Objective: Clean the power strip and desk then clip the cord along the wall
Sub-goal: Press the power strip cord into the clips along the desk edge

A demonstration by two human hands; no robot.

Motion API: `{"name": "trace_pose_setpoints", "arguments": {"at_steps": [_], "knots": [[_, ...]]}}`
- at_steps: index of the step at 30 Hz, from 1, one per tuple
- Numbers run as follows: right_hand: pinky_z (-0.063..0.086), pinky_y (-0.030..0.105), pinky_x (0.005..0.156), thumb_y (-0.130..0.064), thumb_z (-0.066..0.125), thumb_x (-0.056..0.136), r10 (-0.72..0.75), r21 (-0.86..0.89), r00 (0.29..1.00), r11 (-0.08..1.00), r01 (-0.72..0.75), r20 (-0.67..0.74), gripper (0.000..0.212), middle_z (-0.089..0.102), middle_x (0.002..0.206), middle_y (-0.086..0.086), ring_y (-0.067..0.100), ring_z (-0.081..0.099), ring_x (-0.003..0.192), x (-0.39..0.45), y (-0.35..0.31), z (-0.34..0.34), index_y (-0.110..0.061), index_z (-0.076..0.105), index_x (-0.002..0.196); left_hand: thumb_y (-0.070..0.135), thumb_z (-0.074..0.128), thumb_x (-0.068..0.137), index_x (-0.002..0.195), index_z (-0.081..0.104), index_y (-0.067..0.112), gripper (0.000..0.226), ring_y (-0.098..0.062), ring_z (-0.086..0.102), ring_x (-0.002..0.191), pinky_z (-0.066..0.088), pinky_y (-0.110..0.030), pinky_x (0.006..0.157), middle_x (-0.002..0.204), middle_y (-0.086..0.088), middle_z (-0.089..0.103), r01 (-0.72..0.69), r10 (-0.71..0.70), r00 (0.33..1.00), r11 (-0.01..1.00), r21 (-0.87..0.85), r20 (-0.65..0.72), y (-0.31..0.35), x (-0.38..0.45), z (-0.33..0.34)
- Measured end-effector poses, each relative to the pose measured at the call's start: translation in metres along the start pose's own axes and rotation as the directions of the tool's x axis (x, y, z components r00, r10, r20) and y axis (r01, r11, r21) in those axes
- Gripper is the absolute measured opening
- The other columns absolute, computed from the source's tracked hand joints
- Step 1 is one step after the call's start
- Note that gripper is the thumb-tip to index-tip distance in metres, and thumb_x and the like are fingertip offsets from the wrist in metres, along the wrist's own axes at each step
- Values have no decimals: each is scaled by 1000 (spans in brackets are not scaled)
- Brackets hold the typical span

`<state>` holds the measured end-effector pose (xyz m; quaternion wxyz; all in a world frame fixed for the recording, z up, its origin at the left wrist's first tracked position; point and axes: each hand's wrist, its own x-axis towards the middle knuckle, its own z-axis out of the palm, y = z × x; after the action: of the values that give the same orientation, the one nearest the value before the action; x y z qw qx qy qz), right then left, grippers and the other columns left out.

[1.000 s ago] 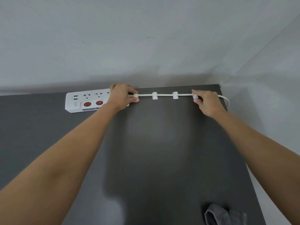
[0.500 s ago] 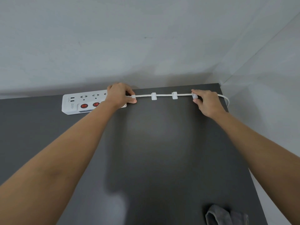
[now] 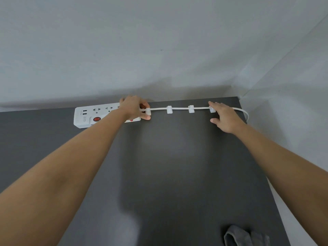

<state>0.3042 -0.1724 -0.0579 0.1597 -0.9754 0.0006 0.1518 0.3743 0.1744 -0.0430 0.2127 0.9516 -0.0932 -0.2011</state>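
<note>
A white power strip (image 3: 85, 116) with red switches lies at the back of the dark grey desk (image 3: 159, 174), against the wall. Its white cord (image 3: 179, 108) runs right through several white clips, two of them in the middle (image 3: 169, 109) (image 3: 191, 108). My left hand (image 3: 133, 108) covers the strip's right end and pinches the cord at the leftmost clip (image 3: 148, 112). My right hand (image 3: 224, 117) rests with fingers spread, its index fingertip on the rightmost clip (image 3: 212, 109), thumb apart on the desk. Past it the cord loops over the desk's right edge.
A crumpled grey cloth (image 3: 245, 237) lies at the desk's near right corner. The white wall (image 3: 159, 59) runs along the back edge and meets a side wall at the right. The desk's right edge drops off beside my right forearm.
My right hand has loosened from its pinch on the rightmost clip; the thumb now lies apart on the desk. My left hand keeps its pinch at the leftmost clip.
</note>
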Motion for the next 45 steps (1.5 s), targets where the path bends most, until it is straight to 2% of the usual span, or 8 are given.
{"name": "trace_pose_setpoints", "arguments": {"at_steps": [8,14,18,23,33,37,42,45], "knots": [[47,45,82,5,55,85,219,-51,935,969,-242,-279,32,61,111,25,42,55,104,5,4,-6,-4,62,114,18,77,71,87,72,17,18,-22,59,83,39,-41,95,83,8,65,-125,115,988,987,-100,-100,-8,-5,8],[48,43,77,6,56,85,93,-102,958,987,-125,-272,19,65,95,27,44,60,89,18,9,-11,-1,71,94,22,77,71,85,74,26,15,-11,57,77,35,-39,96,83,13,70,-118,99,983,986,-119,-158,-12,-2,12],[48,44,75,0,56,87,29,-113,957,992,-65,-288,17,65,91,25,44,60,86,21,6,-4,-3,71,94,28,77,74,87,75,33,14,6,51,70,25,-36,96,76,18,67,-102,83,982,989,-109,-169,-18,0,16],[49,43,79,1,59,86,50,0,939,999,-54,-340,15,69,93,22,41,62,87,17,7,-4,-1,72,94,32,74,74,86,74,35,12,-12,60,78,27,-39,99,73,11,68,-92,82,986,994,-63,-147,-16,-2,14],[49,39,91,-1,61,79,-43,46,965,997,57,-257,37,71,95,19,36,65,91,15,4,-10,-13,67,114,43,77,68,91,73,36,24,-11,58,94,26,-37,98,87,15,67,-29,27,999,997,-69,-25,-11,2,5],[46,34,84,-11,64,85,-81,10,966,996,86,-245,21,70,94,21,36,64,87,22,7,-6,-10,72,104,50,75,71,87,74,34,23,-13,60,87,26,-37,94,79,11,68,-50,38,988,996,-73,-152,-14,3,15],[48,37,83,-11,61,87,-7,39,960,999,19,-280,19,67,96,22,39,62,90,23,4,3,-10,73,102,51,72,74,87,72,36,20,-20,58,102,19,-49,106,80,11,67,-1,24,973,995,100,-230,-8,2,21],[45,41,92,-23,58,91,67,-47,993,996,-72,-94,33,64,114,17,37,56,107,22,-1,-13,-22,61,123,50,68,78,99,70,38,24,-25,45,122,5,-61,112,106,6,68,68,-28,987,965,255,-156,6,-3,16]]}}
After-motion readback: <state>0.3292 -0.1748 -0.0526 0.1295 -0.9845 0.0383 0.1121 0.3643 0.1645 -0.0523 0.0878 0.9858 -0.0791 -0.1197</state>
